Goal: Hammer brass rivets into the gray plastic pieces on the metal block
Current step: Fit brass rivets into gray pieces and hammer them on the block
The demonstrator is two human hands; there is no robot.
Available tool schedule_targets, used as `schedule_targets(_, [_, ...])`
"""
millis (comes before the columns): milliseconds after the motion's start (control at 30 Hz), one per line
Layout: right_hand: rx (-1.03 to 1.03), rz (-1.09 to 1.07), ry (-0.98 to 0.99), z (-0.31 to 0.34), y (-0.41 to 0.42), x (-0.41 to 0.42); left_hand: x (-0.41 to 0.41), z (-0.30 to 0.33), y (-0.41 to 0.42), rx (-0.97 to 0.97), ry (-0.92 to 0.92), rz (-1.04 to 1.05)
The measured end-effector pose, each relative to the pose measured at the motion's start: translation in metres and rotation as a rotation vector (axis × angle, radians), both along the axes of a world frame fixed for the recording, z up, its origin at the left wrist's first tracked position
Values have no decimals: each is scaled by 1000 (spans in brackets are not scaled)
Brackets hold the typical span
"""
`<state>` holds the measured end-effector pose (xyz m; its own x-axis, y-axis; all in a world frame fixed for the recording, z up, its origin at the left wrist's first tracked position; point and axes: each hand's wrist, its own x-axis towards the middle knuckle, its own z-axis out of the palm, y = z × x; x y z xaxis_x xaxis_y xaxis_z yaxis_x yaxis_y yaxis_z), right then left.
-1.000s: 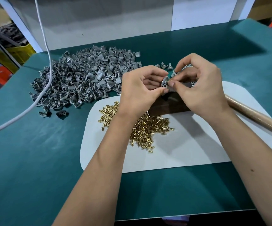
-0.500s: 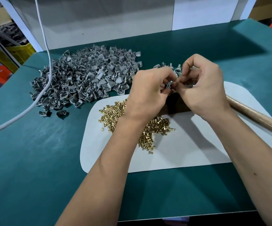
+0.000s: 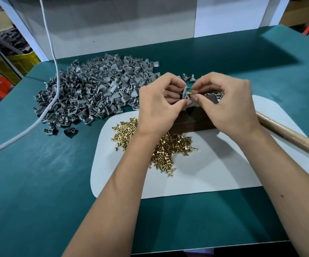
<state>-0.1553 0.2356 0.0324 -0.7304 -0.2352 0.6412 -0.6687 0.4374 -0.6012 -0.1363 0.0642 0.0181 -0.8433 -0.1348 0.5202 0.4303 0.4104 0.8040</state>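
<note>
My left hand (image 3: 159, 106) pinches a gray plastic piece (image 3: 185, 93) just above the dark metal block (image 3: 192, 121). My right hand (image 3: 227, 104) pinches a brass rivet (image 3: 189, 93) set against that piece. Both hands meet over the block and hide most of its top. A heap of brass rivets (image 3: 168, 147) lies on the white mat (image 3: 214, 169) under my left wrist. A big pile of gray plastic pieces (image 3: 94, 93) covers the green table at the left. The wooden hammer handle (image 3: 290, 136) lies to the right, its head hidden behind my right hand.
A white cable (image 3: 51, 101) hangs down over the gray pile and runs off to the left. A few loose gray pieces (image 3: 188, 77) lie behind my hands. A white wall panel (image 3: 113, 30) closes the back of the green table (image 3: 38, 182).
My hands have stayed together above the block. The fingers have shifted, and the gray piece with the brass rivet at it now shows between them.
</note>
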Motion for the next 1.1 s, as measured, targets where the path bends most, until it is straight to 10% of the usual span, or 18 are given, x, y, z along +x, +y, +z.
schedule_targets(633, [1,-34,34,-3,-8,-1,0,1,-9,409,-190,-265])
schedule_targets(1100, [84,15,136,2,-5,3,3,7,-13,356,-148,-268])
